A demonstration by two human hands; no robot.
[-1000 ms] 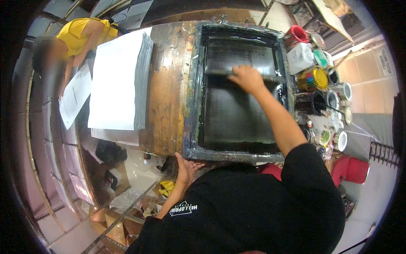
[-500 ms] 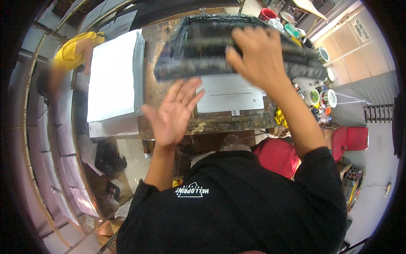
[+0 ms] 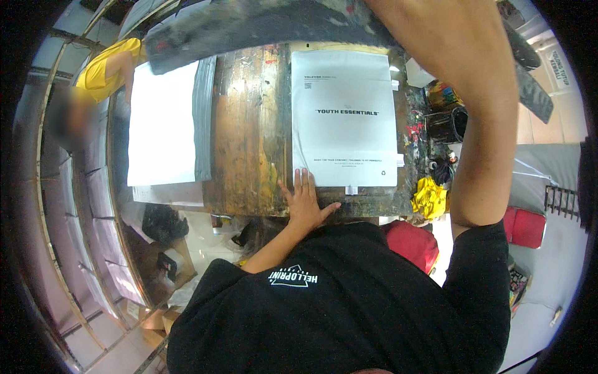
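A flat white plastic mailer bag (image 3: 346,140) with dark printing lies on the worn wooden table (image 3: 246,124) before me. My left hand (image 3: 304,202) rests palm down at its near left corner, fingers spread, fingertips on the bag. Up at the top edge of the view, my right hand (image 3: 455,50) is raised against a dark, paint-stained frame (image 3: 268,28), probably a printing screen, which is lifted over the table's far side. Its fingers run out of the view, so their grip on the frame is hidden.
A thick stack of white bags (image 3: 162,124) stands on the left. Beyond it is a person in a yellow shirt (image 3: 112,68). At the right are a black bucket (image 3: 447,124), a crumpled yellow cloth (image 3: 430,198) and a red chair (image 3: 524,227).
The dark frame has swung up and away, uncovering the whole bag. My right hand has risen with it. My left hand has come down from the air onto the bag's near left corner.
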